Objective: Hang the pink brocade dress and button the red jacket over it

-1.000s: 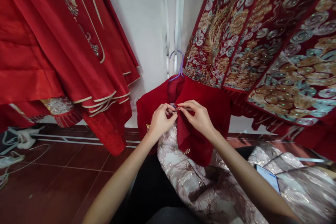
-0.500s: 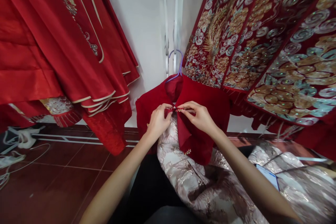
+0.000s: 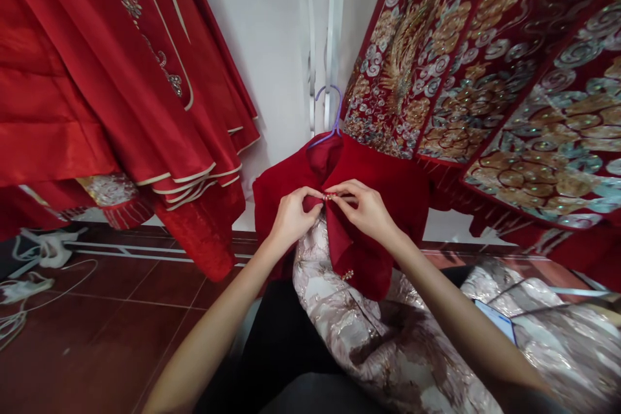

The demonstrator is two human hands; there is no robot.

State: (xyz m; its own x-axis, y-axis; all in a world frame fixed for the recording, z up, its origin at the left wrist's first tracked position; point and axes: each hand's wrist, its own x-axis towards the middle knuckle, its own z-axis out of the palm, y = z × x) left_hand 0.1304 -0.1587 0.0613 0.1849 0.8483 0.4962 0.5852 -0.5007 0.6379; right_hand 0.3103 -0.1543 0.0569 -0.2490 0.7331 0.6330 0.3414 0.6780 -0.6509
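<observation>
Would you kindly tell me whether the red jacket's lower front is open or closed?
Open: the red jacket has a front edge folded back, with pale fabric beside it.

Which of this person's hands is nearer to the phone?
The right. The right hand is beyond the phone and to its left, pinching the front of the red jacket; the left hand, also pinching there, is farther left.

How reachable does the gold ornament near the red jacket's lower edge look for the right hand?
Probably yes: nothing covers the gold ornament below the right hand, though its fingers pinch at the red jacket's opening.
</observation>
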